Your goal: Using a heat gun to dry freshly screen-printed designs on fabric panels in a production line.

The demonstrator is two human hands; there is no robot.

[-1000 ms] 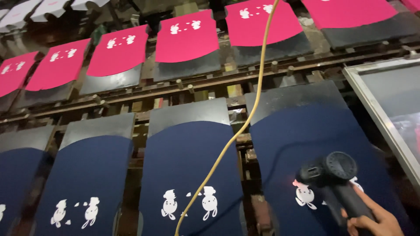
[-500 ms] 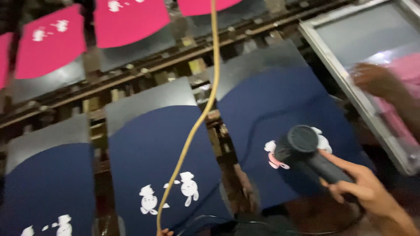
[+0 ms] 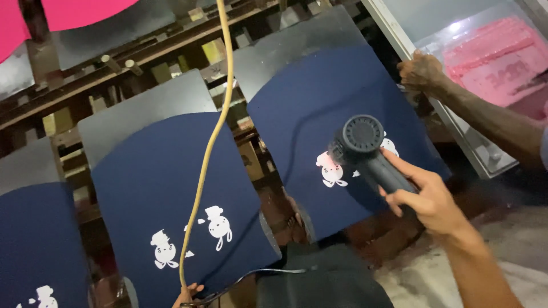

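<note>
One right hand point(image 3: 435, 201) holds a black heat gun point(image 3: 368, 149) over navy fabric point(image 3: 337, 131).

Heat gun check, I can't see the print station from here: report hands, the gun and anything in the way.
Right hand grips black heat gun, aimed at white print on navy fabric. Left hand at yellow hose, grip unclear. Another person's hand holds screen frame alongside.

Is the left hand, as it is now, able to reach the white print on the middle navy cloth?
Probably yes. The left hand is at the bottom edge of the middle navy cloth, holding the yellow hose. The white print lies just above it with nothing between, but the fingers would have to let go of the hose.
</note>
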